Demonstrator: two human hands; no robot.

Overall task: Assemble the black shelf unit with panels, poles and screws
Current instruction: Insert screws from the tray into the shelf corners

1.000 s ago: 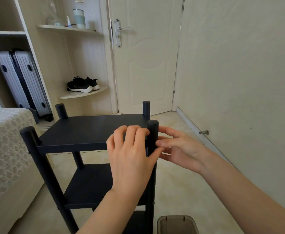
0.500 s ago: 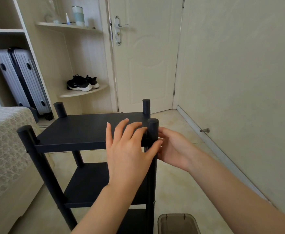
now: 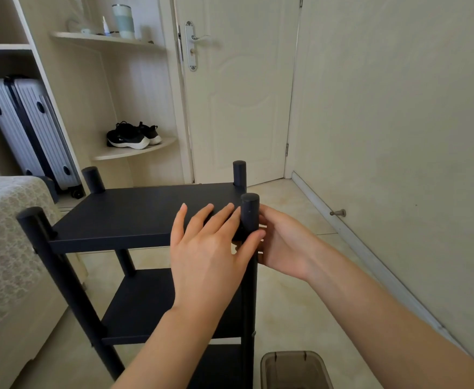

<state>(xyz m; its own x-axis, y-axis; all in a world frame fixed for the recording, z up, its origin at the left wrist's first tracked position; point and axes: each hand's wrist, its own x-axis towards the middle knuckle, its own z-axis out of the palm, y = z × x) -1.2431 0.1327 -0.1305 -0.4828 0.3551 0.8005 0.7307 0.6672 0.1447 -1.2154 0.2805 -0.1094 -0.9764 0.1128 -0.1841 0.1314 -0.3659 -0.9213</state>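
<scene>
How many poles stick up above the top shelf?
4: front left pole, back left pole, back right pole, front right pole between the left hand and right hand.

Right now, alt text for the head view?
Two hands meet at the near-right pole of a black shelf unit: the left hand lies straight-fingered on the top panel, thumb against the pole; the right hand reaches the pole's right side, fingertips hidden. Bed at left, closed door behind.
</scene>
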